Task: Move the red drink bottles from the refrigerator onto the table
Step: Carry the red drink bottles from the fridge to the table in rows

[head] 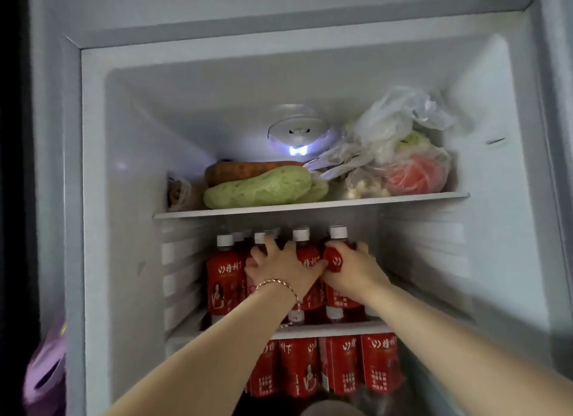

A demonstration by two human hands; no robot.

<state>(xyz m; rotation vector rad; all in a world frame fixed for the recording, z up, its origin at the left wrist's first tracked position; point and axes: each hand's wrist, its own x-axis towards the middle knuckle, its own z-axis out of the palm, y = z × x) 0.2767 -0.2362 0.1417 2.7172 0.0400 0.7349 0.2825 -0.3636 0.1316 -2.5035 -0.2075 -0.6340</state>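
Note:
Several red drink bottles with white caps stand on the refrigerator's middle shelf (328, 326), one at the far left (221, 279). My left hand (279, 268), with a bracelet on the wrist, grips a bottle in the middle of the row, fingers spread round its shoulder. My right hand (353, 268) grips the rightmost bottle (335, 259) just below its cap. More red bottles (379, 366) stand on the shelf below. The table is not in view.
The top shelf (310, 205) carries a green squash (260, 188), a carrot (245, 171) and bagged vegetables (412, 167). A lit lamp (299, 143) sits on the back wall. White fridge walls close in left and right. A purple object (46, 372) hangs at the lower left.

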